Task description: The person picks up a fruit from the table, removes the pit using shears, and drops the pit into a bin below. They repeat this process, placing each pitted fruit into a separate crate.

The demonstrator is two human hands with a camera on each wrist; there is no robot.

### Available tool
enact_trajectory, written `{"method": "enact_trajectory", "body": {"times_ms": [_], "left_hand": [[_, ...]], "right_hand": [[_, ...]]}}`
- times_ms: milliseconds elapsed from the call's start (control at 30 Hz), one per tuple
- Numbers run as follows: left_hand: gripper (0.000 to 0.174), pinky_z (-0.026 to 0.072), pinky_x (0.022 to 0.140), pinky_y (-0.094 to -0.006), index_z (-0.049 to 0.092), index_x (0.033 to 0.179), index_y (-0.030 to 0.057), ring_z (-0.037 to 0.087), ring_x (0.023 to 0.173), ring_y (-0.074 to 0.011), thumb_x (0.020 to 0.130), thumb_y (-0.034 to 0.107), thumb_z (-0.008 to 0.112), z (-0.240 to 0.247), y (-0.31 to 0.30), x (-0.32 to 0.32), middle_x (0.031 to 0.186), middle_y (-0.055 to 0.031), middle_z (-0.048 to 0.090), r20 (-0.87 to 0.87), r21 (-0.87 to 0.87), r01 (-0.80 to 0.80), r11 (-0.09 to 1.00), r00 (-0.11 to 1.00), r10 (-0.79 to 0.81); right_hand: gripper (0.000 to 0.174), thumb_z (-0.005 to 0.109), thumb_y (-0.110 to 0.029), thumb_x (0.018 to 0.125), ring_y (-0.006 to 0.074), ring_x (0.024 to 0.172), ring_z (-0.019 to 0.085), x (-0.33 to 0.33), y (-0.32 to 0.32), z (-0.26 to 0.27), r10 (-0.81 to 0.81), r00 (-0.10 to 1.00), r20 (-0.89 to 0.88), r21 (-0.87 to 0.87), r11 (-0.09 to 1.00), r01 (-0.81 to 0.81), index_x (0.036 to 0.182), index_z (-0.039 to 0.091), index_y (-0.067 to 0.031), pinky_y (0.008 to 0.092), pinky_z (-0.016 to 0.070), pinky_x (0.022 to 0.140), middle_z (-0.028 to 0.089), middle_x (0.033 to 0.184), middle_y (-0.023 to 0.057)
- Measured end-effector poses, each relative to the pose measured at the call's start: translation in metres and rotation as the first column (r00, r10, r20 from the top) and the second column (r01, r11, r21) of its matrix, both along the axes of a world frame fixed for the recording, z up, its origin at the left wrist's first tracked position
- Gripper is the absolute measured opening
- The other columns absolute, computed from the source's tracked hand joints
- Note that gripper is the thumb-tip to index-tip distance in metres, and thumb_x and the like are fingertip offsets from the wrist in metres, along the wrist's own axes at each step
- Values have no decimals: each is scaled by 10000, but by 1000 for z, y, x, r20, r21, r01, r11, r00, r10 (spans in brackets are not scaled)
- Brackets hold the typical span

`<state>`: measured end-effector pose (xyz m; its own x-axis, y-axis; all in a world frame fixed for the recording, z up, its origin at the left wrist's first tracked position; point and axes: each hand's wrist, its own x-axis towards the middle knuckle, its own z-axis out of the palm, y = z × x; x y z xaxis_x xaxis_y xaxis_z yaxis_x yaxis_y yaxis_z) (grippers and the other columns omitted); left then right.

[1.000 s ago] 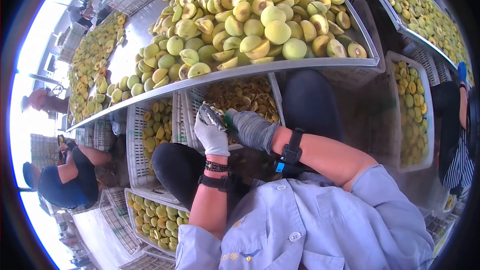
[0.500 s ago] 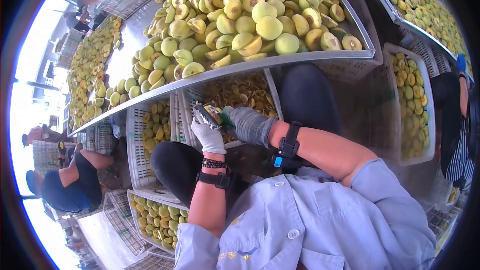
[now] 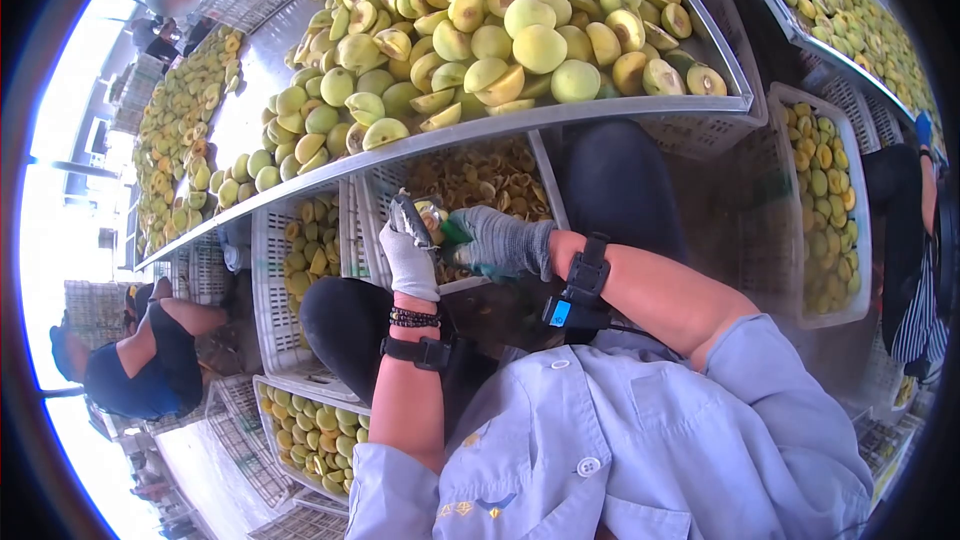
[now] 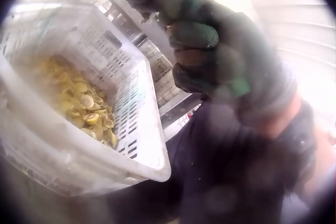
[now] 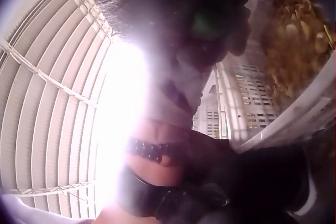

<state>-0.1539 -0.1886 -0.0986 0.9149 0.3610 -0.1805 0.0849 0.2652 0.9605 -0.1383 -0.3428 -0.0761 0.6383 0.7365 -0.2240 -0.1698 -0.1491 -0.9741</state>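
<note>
My left hand (image 3: 408,258), in a white glove with dark covering over the fingers, holds a small yellowish piece of fruit (image 3: 431,217), apparently a peach half, partly hidden by the fingers. Right beside it, my right hand (image 3: 505,242), in a grey glove with a green palm, grips a green-handled tool (image 3: 456,231); its working end meets the fruit and is hidden. In the left wrist view the gloved right hand (image 4: 210,50) is curled round the handle. Both hands are over the near edge of a white crate (image 3: 548,175) of brown-yellow scraps (image 3: 470,180).
Above the hands runs the metal edge (image 3: 450,143) of a table heaped with halved peaches (image 3: 480,40). Crates of fruit stand at left (image 3: 312,250), lower left (image 3: 310,435) and right (image 3: 822,200). My knees (image 3: 620,180) flank the scrap crate. Other people sit at left and right.
My left hand has shifted slightly left and tilted, its fingers now more upright. The right hand has turned a little, showing more of its green palm. The fruit and tool stay together between them.
</note>
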Motion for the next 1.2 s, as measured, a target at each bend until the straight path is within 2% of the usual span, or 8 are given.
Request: {"method": "enact_trajectory", "body": {"times_ms": [100,267,367,467,600,867,1167,1200], "left_hand": [[197,429,550,-205,564,941,-2,505,628,-70,873,142,448,-6,5,3,764,-2,548,0,56,1,998,1000,-1],[259,451,565,-217,556,936,12,537,640,-97,881,237,440,-12,7,-8,771,-27,562,35,81,16,997,999,-19],[387,493,607,-293,571,920,26,570,674,-168,851,393,469,-21,9,-6,799,-62,576,8,110,-9,994,1000,8],[308,467,593,-271,570,893,21,536,658,-148,859,310,470,-28,14,-2,767,-37,554,-10,-11,42,999,999,-42],[195,410,547,-204,561,854,32,476,613,-91,863,187,443,-14,-4,0,704,3,496,-35,250,-44,967,998,54],[229,444,585,-222,525,1014,-1,510,680,-104,871,140,415,-16,-11,-2,809,-30,536,5,303,5,953,1000,-7],[140,416,562,-205,556,905,-12,493,645,-67,849,66,454,-6,-28,-8,758,-16,556,-2,266,-16,964,1000,18],[133,416,569,-211,558,901,-13,492,648,-69,843,63,464,-8,-26,-8,754,-17,555,-16,244,0,970,1000,4]], "right_hand": [[219,538,-58,734,139,551,514,-1,-1,2,48,987,-154,-39,998,-55,950,514,-24,278,438,505,533,666,47],[289,515,-22,680,174,614,545,0,25,-51,-122,956,267,135,987,88,966,558,-6,297,450,587,590,709,74],[215,569,-50,659,196,615,559,-12,22,-31,-238,970,-57,227,943,244,869,602,-14,336,439,573,593,651,108],[195,599,-90,664,307,728,594,-21,14,-14,-222,882,415,-162,936,312,845,580,-20,385,453,618,604,782,164],[180,533,-70,713,329,810,578,-24,20,-16,-283,869,406,-252,879,404,885,565,-28,384,455,673,594,846,181],[340,586,-102,621,306,811,584,-12,2,-14,-145,977,154,-79,984,159,950,583,-19,338,448,716,600,837,181],[184,581,-130,691,320,678,582,-18,2,-28,-243,863,443,29,966,257,840,566,-21,388,454,594,586,689,173],[155,574,-137,705,278,593,561,-17,-2,-22,-155,973,172,7,988,157,811,562,-24,366,442,530,567,642,139]]}}
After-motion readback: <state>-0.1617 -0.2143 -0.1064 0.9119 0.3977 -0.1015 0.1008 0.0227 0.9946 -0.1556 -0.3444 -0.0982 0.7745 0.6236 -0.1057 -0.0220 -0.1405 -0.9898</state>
